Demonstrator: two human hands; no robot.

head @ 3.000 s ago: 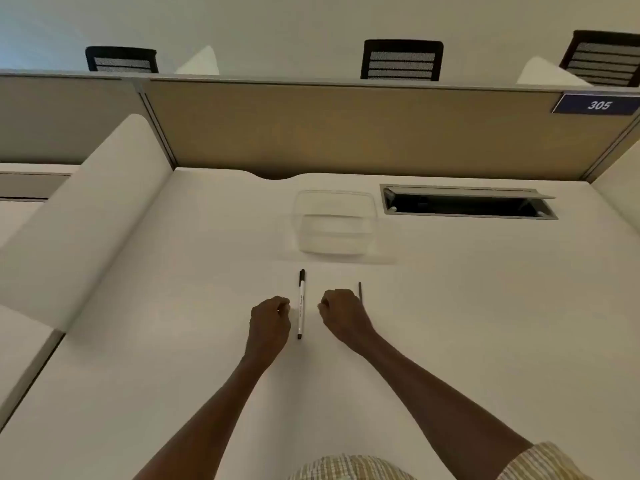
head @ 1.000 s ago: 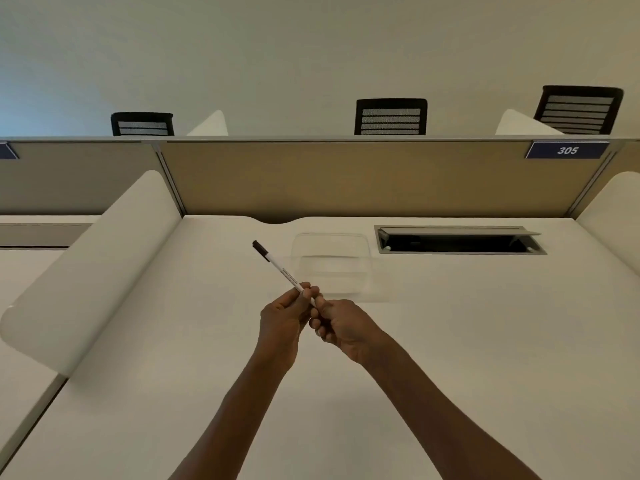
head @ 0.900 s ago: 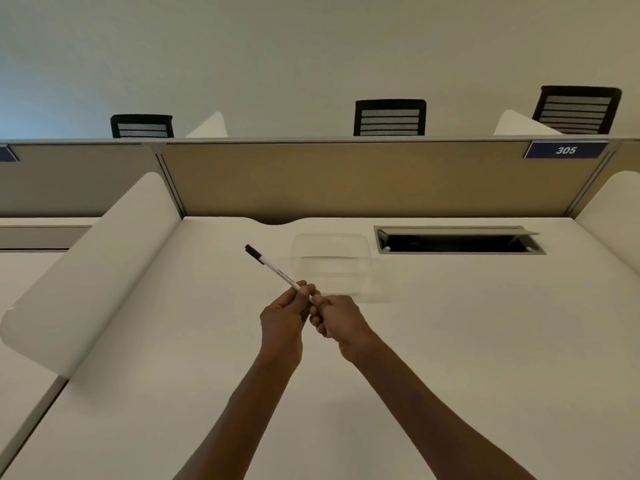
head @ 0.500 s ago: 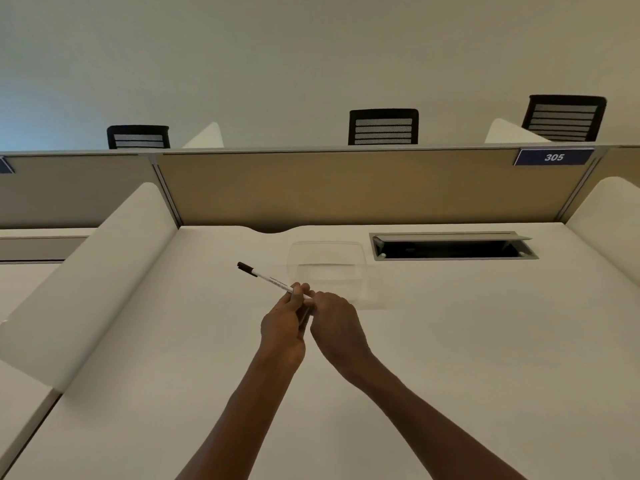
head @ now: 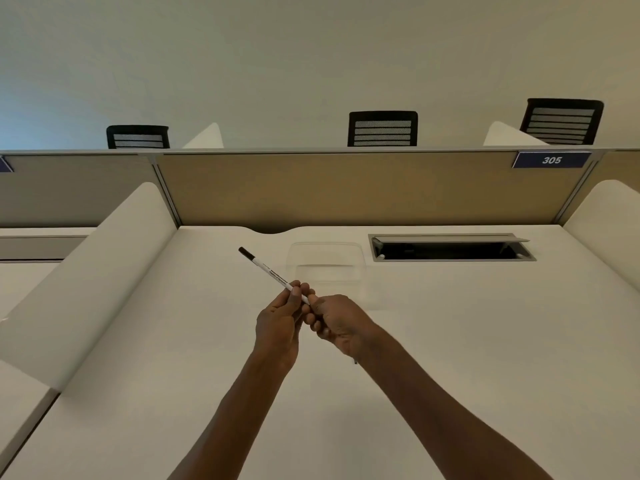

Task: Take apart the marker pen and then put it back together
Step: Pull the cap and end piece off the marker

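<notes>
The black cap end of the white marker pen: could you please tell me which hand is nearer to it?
Left. The left hand grips the white marker pen mid-barrel, below its black cap end; the right hand holds the opposite end.

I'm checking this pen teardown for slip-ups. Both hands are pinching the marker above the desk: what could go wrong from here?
1. The left hand and right hand grip only the near end of the marker pen; a hard pull could jerk the long free end sideways.
2. A freed part might drop and roll toward the open cable slot.
3. The clear container behind could get knocked.
</notes>
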